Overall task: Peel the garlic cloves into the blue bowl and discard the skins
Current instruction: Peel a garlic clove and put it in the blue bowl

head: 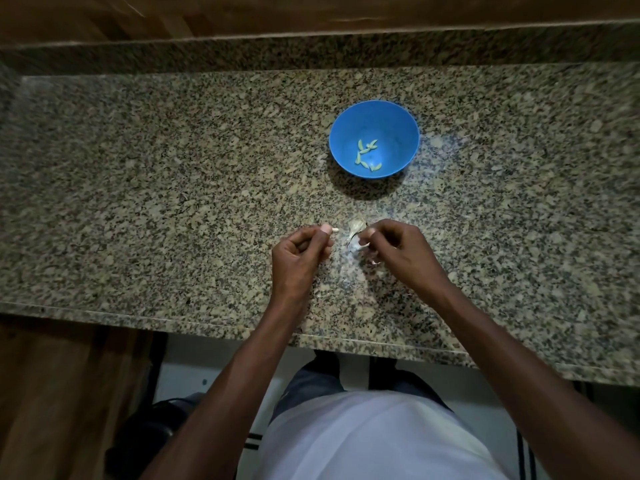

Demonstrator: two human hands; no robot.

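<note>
A blue bowl (398, 119) stands on the granite counter with several peeled garlic cloves (366, 154) in its bottom. Nearer the front edge, my left hand (298, 252) pinches a small pale clove (334, 230) between thumb and fingertip. My right hand (398, 249) sits just to its right, its fingers curled around a scrap of white garlic skin (363, 244). A papery garlic remnant (356, 227) lies on the counter between the two hands. A few small skin bits (375, 262) lie under my right hand.
The speckled granite counter (173, 188) runs the full width, with a raised back ledge (311, 50) and wood panelling behind. Its front edge (207, 325) is close to my body. Floor and dark objects show below the edge.
</note>
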